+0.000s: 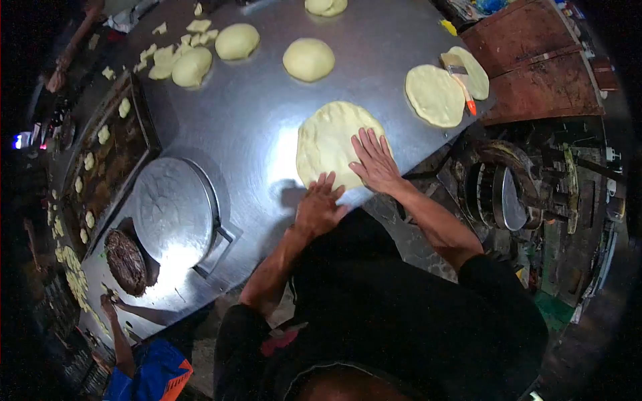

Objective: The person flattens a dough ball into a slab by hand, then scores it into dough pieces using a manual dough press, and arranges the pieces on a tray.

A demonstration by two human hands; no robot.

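A wide, flattened round of pale dough (328,140) lies on the metal table, near its edge in front of me. My right hand (376,162) rests flat on the right side of this dough, fingers stretched out. At the dough's lower edge is my left hand (319,208), its fingers apart and the tips at or just over the rim. Neither hand grips anything. To the right are two more flat dough rounds (435,95), with a brush (460,79) with an orange-tipped handle lying across them.
Several dough balls (308,59) and small dough scraps (164,60) sit farther back on the metal table (247,127). At left are a dark tray (110,160) with small dough pieces, a round metal lid (174,210) and a bowl of dark filling (126,262). Another person's arm (120,334) reaches in at lower left.
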